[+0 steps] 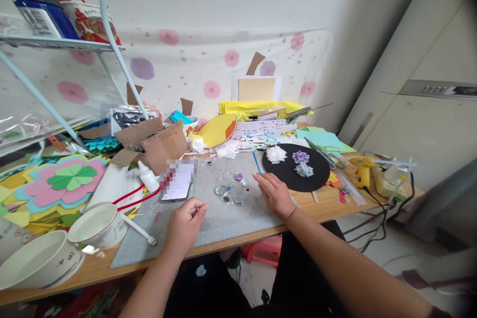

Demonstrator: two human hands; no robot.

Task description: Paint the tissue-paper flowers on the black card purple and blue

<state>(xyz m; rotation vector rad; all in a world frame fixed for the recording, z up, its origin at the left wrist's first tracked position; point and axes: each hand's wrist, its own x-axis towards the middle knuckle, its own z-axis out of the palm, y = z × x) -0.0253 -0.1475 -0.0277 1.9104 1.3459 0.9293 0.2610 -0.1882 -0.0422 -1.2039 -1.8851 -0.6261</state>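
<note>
My right hand [275, 196] is closed around a thin blue stick [257, 162] that points up from between its fingers, over the grey cutting mat [216, 226]. My left hand [187, 221] is closed, thumb against curled fingers, above the mat's front edge; anything in it is too small or hidden. Between the hands lie several clear round gems [239, 199] and a small purple flower [238, 177] in a loose cluster. A black disc [316, 164] right of my right hand carries a white ruffled flower [276, 154], a purple one [300, 157] and a grey-blue one [304, 170].
A phone [179, 181], a white glue bottle [148, 177] and paper bowls [99, 223] stand to the left. On the right are scissors [328, 155] and a yellow glue gun [362, 171] with a cord. A cardboard box [164, 146] and layered paper flowers [63, 179] fill the back left.
</note>
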